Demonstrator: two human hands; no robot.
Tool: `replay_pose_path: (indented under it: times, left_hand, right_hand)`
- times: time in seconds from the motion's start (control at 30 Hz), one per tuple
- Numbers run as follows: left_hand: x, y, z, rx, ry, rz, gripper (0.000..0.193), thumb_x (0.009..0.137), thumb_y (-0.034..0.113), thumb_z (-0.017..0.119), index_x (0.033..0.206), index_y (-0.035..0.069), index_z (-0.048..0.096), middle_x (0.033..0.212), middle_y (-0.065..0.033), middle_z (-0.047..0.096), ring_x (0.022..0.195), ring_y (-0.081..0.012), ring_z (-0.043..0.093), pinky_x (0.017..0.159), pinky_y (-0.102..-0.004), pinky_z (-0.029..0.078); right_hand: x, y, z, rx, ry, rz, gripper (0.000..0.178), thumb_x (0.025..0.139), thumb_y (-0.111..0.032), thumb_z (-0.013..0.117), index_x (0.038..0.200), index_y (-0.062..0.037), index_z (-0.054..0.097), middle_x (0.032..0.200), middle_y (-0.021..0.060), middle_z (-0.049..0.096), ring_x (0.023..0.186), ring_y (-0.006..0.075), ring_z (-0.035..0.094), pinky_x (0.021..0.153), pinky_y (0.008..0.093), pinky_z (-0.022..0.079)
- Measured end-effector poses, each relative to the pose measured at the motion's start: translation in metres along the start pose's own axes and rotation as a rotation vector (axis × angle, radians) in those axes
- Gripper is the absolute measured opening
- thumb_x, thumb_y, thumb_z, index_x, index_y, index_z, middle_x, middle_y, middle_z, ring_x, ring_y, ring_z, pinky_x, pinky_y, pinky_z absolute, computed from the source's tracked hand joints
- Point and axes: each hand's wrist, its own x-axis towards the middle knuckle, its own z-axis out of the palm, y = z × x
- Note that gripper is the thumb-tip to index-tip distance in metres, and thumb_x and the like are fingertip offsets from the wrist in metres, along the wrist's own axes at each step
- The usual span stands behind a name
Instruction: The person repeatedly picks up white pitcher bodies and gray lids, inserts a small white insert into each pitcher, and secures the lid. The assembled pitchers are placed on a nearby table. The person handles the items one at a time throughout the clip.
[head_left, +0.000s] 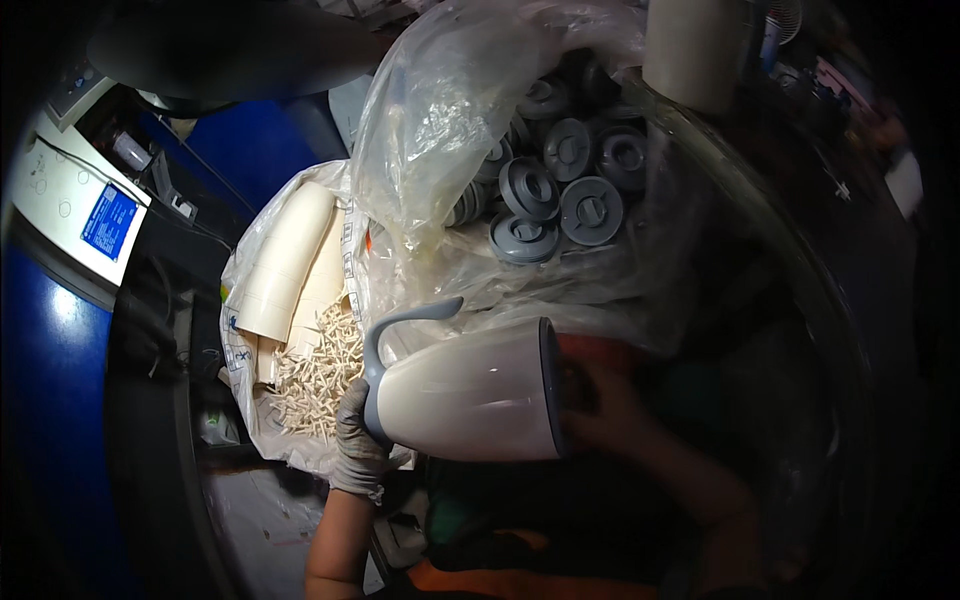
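Note:
A white jug point(470, 395) lies on its side in the air before me. It has a grey-blue curved handle point(410, 315), a grey-blue band at its left end and a dark rim at its right end. My left hand point(358, 440), in a pale knitted glove, grips the left end by the foot of the handle. Close against the right-hand rim is my right hand point(605, 410), bare and bent toward the jug. Deep shade covers its fingers, so their hold is unclear.
Left of the jug, a white sack point(240, 390) holds a large cream curved piece point(290, 260) and many small cream bits point(315, 390). Beyond it, a clear plastic bag point(430, 120) contains several round grey lids point(592, 210). A pale cylindrical vessel point(695, 55) stands at the far right.

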Motion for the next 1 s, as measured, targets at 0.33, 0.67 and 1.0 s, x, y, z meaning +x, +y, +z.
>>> replay_pose_path:
  times: [0.33,0.67,1.0]
  left_hand:
    - [-0.005,0.006,0.093,0.462,-0.668,-0.002,0.041,0.076,0.026,0.065,0.103,-0.005,0.066,0.124,-0.0126,0.055,0.103,-0.0193,0.058,0.091,-0.0300,0.045]
    - [-0.036,0.006,0.154,0.806,-1.123,0.074,0.029,0.070,0.022,0.070,0.087,-0.002,0.070,0.127,-0.0179,0.051,0.112,-0.0273,0.054,0.093,-0.0346,0.043]
    - [-0.009,-0.029,0.177,0.439,-0.760,0.295,0.034,0.090,0.027,0.050,0.101,-0.002,0.064,0.117,-0.0140,0.059,0.103,-0.0201,0.058,0.086,-0.0321,0.047]
  right_hand:
    - [-0.061,-0.074,-0.033,0.024,-0.033,-0.090,0.049,0.087,-0.031,0.065,0.128,-0.0090,0.050,0.090,0.0082,0.060,0.080,0.0159,0.061,0.070,0.0304,0.048]
    - [-0.146,-0.064,-0.021,-0.288,0.513,-0.135,0.045,0.089,-0.038,0.060,0.120,-0.0056,0.054,0.109,0.0134,0.056,0.096,0.0248,0.056,0.080,0.0386,0.044]
    - [-0.250,-0.101,-0.043,0.401,0.959,-0.354,0.040,0.094,-0.041,0.051,0.109,-0.0046,0.051,0.079,0.0058,0.058,0.063,0.0142,0.055,0.058,0.0281,0.048]
